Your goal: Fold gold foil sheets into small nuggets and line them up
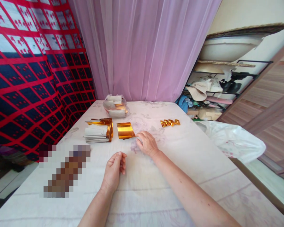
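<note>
A shiny gold foil sheet (125, 130) lies near the middle of the table, its right edge lifted a little. My right hand (147, 143) reaches over from the right with its fingers closed on that edge. Closer to me, my left hand (114, 168) hovers over or rests on the cloth, fingers curled in and thumb against them; I see nothing in it. Left of the sheet sits a stack of foil paper (97, 132), grey-white and gold sides showing. Several small folded gold foil pieces (170, 122) form a row to the right.
A clear plastic bag (115, 106) of foil papers stands at the table's back. The table (191, 176) has a pale floral cloth. A blurred-out patch (67, 170) covers something at the left. At the right are a white plastic bag (234, 138) and a loaded rack (210, 75).
</note>
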The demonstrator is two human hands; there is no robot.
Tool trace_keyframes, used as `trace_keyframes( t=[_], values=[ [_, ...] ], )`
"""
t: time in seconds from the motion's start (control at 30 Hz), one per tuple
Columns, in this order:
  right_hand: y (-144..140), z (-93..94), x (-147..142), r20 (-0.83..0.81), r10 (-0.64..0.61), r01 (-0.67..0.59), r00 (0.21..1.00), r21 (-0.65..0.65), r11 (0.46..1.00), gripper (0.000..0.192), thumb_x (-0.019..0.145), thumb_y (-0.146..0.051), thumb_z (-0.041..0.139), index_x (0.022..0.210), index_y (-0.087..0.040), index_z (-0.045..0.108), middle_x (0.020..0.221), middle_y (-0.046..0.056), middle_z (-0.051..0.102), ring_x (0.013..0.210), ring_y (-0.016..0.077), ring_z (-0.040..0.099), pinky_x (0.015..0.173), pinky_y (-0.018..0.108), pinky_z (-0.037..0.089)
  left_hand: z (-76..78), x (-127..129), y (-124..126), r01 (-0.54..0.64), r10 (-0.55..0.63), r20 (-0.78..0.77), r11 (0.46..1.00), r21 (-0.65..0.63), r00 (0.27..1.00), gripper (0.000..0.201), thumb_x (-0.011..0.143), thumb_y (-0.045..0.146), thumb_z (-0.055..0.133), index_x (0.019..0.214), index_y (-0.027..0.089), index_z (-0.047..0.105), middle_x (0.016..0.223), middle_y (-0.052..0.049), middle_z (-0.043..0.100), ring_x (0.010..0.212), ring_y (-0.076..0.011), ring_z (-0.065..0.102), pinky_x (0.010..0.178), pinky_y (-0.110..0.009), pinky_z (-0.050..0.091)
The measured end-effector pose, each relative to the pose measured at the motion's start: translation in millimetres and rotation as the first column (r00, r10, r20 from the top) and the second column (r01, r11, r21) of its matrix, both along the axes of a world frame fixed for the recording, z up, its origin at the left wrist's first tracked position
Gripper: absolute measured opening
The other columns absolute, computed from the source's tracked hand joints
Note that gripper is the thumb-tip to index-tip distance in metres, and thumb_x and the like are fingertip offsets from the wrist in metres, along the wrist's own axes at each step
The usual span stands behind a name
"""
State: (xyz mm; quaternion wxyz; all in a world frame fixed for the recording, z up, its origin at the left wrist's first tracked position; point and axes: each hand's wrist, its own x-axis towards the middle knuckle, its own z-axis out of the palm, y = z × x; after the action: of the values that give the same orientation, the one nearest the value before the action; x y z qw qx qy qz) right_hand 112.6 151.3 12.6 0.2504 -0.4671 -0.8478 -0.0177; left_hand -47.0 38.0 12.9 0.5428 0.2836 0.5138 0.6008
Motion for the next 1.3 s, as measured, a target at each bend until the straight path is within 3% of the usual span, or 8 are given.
trace_keyframes(
  t=[0.1, 0.33, 0.5, 0.7, 0.9, 1.07, 1.2, 1.3],
  values=[
    [2, 3.8, -11, -0.018, 0.071, -0.071, 0.997, 0.041, 0.997, 0.027, 0.091, -0.027, 0.054, 0.114, -0.017, 0.065, 0.114, 0.009, 0.066, 0.106, 0.0210, 0.056, 0.093, 0.033, 0.042, 0.4, 0, 1, -0.020, 0.020, 0.026, 1.000, 0.006, 0.999, 0.050, 0.060, 0.062, 0.073, 0.073, 0.015, 0.062, 0.059, 0.005, 0.052, 0.044, -0.0062, 0.046, 0.034, -0.015, 0.033],
    [6, 18.8, -45, 0.204, 0.052, -0.047, 0.978, -0.028, 0.999, 0.036, 0.092, -0.044, 0.055, 0.118, -0.020, 0.064, 0.116, 0.008, 0.066, 0.107, 0.0234, 0.053, 0.090, 0.036, 0.039, 2.1, 1, 2, -0.063, 0.062, 0.083, 0.998, 0.014, 0.995, 0.049, 0.060, 0.061, 0.074, 0.073, 0.015, 0.062, 0.058, 0.005, 0.052, 0.043, -0.0057, 0.045, 0.034, -0.015, 0.033],
    [8, 16.3, -60, 0.341, 0.065, -0.023, 0.938, -0.126, 0.992, 0.024, 0.095, -0.030, 0.049, 0.101, -0.019, 0.070, 0.103, 0.008, 0.070, 0.104, 0.0222, 0.057, 0.089, 0.035, 0.039, 2.7, 0, 3, -0.081, 0.080, 0.121, 0.997, 0.002, 0.989, 0.049, 0.058, 0.061, 0.075, 0.071, 0.015, 0.061, 0.057, 0.005, 0.051, 0.042, -0.0054, 0.045, 0.034, -0.015, 0.031],
    [12, 11.5, -61, 0.378, 0.032, 0.041, 0.925, -0.184, 0.982, 0.028, 0.093, -0.018, 0.045, 0.097, -0.016, 0.072, 0.100, 0.011, 0.072, 0.095, 0.0218, 0.063, 0.082, 0.031, 0.044, -2.6, 0, 5, -0.070, 0.069, 0.145, 0.998, 0.003, 0.987, 0.052, 0.057, 0.063, 0.074, 0.072, 0.015, 0.062, 0.057, 0.005, 0.052, 0.043, -0.0054, 0.045, 0.034, -0.015, 0.032],
    [10, 21.6, -57, 0.319, -0.034, 0.106, 0.947, -0.214, 0.971, 0.027, 0.093, -0.031, 0.051, 0.099, -0.016, 0.072, 0.104, 0.012, 0.072, 0.096, 0.0236, 0.065, 0.079, 0.029, 0.045, -5.9, 0, 5, -0.059, 0.056, 0.140, 0.998, 0.016, 0.989, 0.051, 0.058, 0.063, 0.074, 0.072, 0.015, 0.062, 0.057, 0.005, 0.052, 0.043, -0.0055, 0.045, 0.034, -0.015, 0.033],
    [12, 21.1, -48, 0.220, -0.001, 0.066, 0.975, -0.289, 0.955, 0.024, 0.088, -0.040, 0.059, 0.085, -0.023, 0.076, 0.090, 0.006, 0.075, 0.084, 0.0202, 0.067, 0.070, 0.025, 0.044, -6.9, 0, 6, -0.046, 0.042, 0.126, 0.999, 0.028, 0.991, 0.051, 0.060, 0.063, 0.072, 0.074, 0.015, 0.062, 0.057, 0.005, 0.051, 0.044, -0.0057, 0.045, 0.035, -0.015, 0.033],
    [10, 25.9, -39, 0.074, -0.003, 0.026, 0.997, -0.312, 0.950, 0.025, 0.088, -0.035, 0.058, 0.071, -0.025, 0.073, 0.076, 0.002, 0.074, 0.073, 0.0169, 0.065, 0.066, 0.023, 0.041, -7.0, -1, 6, -0.038, 0.035, 0.102, 0.999, 0.034, 0.994, 0.051, 0.061, 0.064, 0.070, 0.074, 0.015, 0.061, 0.058, 0.005, 0.051, 0.044, -0.0056, 0.045, 0.035, -0.015, 0.034],
    [6, 32.0, -32, -0.094, -0.063, 0.034, 0.994, -0.284, 0.958, 0.025, 0.086, -0.028, 0.055, 0.067, -0.021, 0.070, 0.076, 0.003, 0.072, 0.075, 0.0168, 0.063, 0.066, 0.023, 0.040, -6.5, -1, 6, -0.030, 0.027, 0.072, 0.999, 0.044, 0.997, 0.051, 0.063, 0.064, 0.069, 0.074, 0.015, 0.061, 0.059, 0.005, 0.051, 0.044, -0.0057, 0.045, 0.035, -0.015, 0.034]
  ],
)
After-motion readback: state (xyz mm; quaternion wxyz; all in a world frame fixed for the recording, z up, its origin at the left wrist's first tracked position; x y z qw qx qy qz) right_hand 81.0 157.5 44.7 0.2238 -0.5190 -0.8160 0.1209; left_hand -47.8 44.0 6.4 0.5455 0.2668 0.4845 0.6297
